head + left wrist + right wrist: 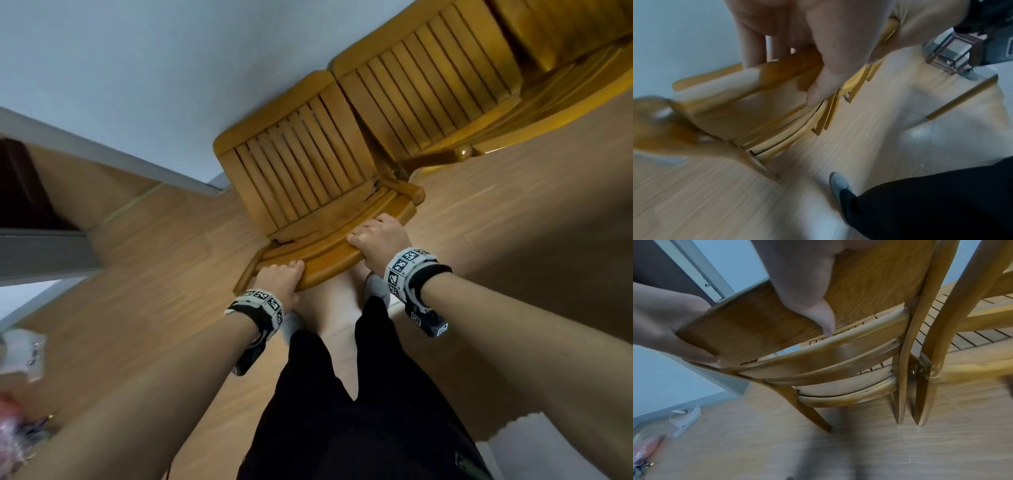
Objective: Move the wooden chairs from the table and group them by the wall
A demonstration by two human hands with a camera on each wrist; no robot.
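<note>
A wooden chair (301, 164) with a slatted seat stands facing the pale wall (144, 68), its curved top rail (325, 253) nearest me. My left hand (279, 279) grips the rail's left end, and my right hand (375, 240) grips its right part. In the left wrist view the fingers (754, 37) curl over the rail (781, 68). The right wrist view shows my thumb (807, 293) on the rail's back face (756, 324). A second slatted chair (428, 82) stands right beside it along the wall. A third one (555, 31) shows at the top right.
A grey door frame (113, 161) and a dark opening (20, 185) lie to the left. My legs in black trousers (342, 394) and grey shoes (375, 286) stand just behind the chair on the wood-look floor (154, 274). A dark-framed stand (949, 50) sits farther back.
</note>
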